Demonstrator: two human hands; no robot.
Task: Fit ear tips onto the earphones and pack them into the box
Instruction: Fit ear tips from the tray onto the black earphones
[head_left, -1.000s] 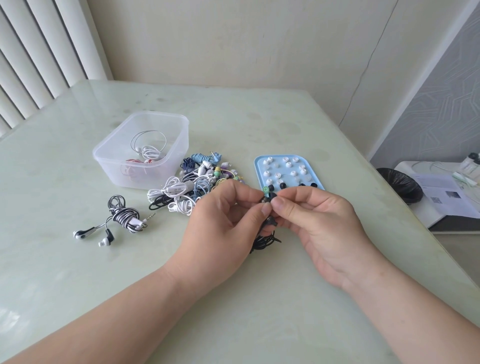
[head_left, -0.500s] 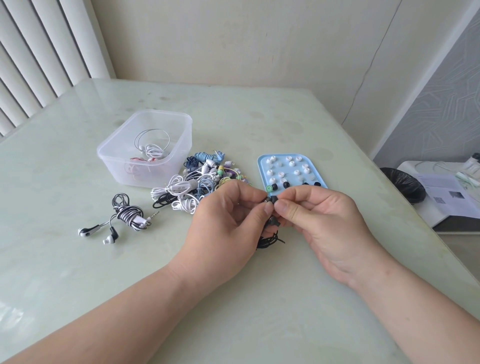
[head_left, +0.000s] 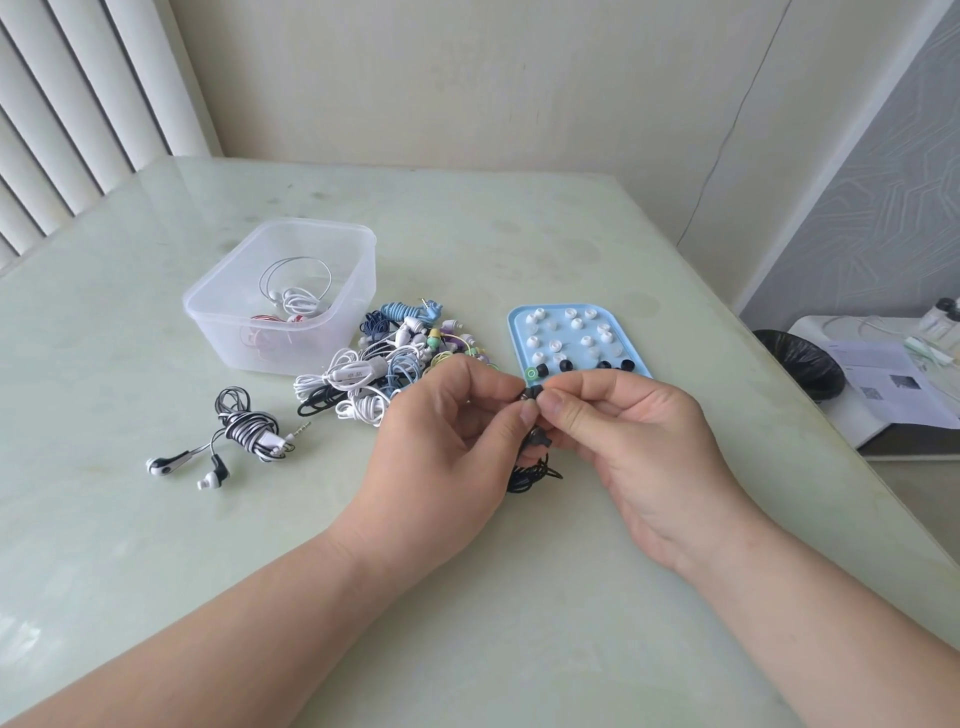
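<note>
1. Pale green glossy table (head_left: 130, 364) fills our view, with a cream wall behind it.
2. Our left hand (head_left: 441, 441) and right hand (head_left: 639, 441) meet above it, thumbs and forefingers pinching a small black earbud (head_left: 531, 391); its coiled black cable (head_left: 535, 470) hangs between our palms.
3. Just beyond our fingertips lies a light blue tray (head_left: 514, 322) of white and black ear tips (head_left: 574, 325).
4. A tangled pile of mixed earphones (head_left: 374, 374) sits between the tray and a clear plastic box (head_left: 218, 312) holding white and red earphones.
5. Well left of our hands lie black-and-white wound earphones (head_left: 244, 434).

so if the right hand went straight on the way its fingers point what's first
The right hand points at the black earphone it pinches, then the left hand just beyond; depth looks matched, not certain.
</note>
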